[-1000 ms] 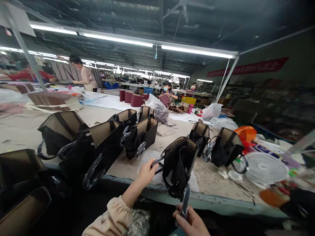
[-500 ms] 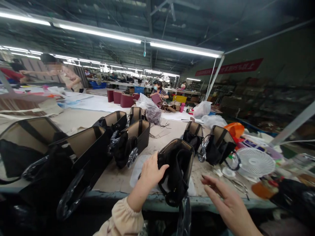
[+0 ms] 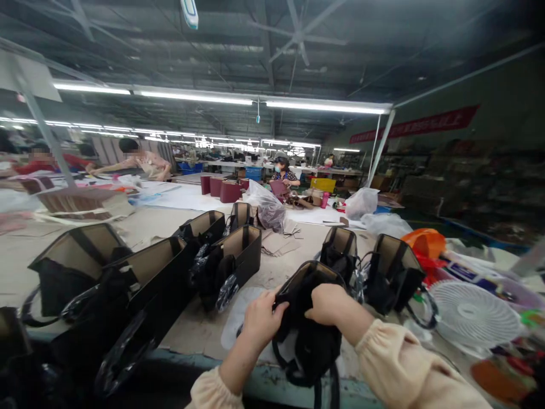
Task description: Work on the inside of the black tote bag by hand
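Note:
A black handbag (image 3: 313,335) stands open at the near edge of the work table (image 3: 204,335), with black cloth and straps hanging out of its mouth. My left hand (image 3: 260,316) grips the bag's left rim, fingers curled over it. My right hand (image 3: 327,304) is closed over the top of the bag's opening, pressing into the black cloth. Both cream sleeves show at the bottom of the view.
Several more open black bags (image 3: 232,261) stand on the table to the left and behind. A white fan (image 3: 472,315), an orange object (image 3: 423,241) and small clutter lie at the right. Other people (image 3: 281,170) work at far tables with red bags (image 3: 230,191).
My right hand has come up from below the table edge, where it held a wrapped strap, and now rests closed on the bag's mouth. My left hand shifted onto the rim.

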A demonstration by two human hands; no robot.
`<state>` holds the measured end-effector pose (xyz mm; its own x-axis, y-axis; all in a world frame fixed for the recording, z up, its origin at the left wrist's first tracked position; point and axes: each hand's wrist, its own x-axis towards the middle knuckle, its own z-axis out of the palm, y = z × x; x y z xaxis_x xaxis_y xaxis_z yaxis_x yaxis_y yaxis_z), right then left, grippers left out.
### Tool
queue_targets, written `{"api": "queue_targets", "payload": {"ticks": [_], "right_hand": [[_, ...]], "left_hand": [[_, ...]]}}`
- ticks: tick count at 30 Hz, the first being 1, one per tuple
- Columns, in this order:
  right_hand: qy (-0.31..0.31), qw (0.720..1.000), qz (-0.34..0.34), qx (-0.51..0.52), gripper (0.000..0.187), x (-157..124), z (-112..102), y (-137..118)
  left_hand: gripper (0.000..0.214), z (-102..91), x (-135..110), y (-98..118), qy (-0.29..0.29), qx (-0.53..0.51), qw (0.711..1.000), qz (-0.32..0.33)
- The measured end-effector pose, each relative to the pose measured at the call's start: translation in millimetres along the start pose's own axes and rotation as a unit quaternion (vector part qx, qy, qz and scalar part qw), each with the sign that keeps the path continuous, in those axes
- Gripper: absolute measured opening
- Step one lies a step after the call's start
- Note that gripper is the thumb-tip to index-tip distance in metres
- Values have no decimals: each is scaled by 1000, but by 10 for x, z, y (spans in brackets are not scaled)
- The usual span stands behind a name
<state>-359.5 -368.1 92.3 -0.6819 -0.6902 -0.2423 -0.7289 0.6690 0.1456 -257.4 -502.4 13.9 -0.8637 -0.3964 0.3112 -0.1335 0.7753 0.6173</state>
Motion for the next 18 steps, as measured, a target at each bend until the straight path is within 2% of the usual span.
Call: {"api": "queue_targets", "payload": {"ticks": [5,8,11,14,16,18], "right_hand": [[70,995,-42,52,57,169,136,373],[98,986,-88,103,48,184,251,473],[105,972,-139,156,36,112,263,545],[101,950,-200,217,32,-41,200,595],[82,941,-229,235,29,-175,157,609],[54,938,-249,236,24,-309,132,608]], "left_hand": [[32,56,97,14,44,7,999,-8],[34,96,166,26,64,-4,998,-21],[43,144,234,35,8,-86,996,-29],[41,163,304,4,-13,-178,980,-84],[39,139,359,-41,-39,-227,964,-135],[42,88,433,-93,-88,-263,950,-143]]}}
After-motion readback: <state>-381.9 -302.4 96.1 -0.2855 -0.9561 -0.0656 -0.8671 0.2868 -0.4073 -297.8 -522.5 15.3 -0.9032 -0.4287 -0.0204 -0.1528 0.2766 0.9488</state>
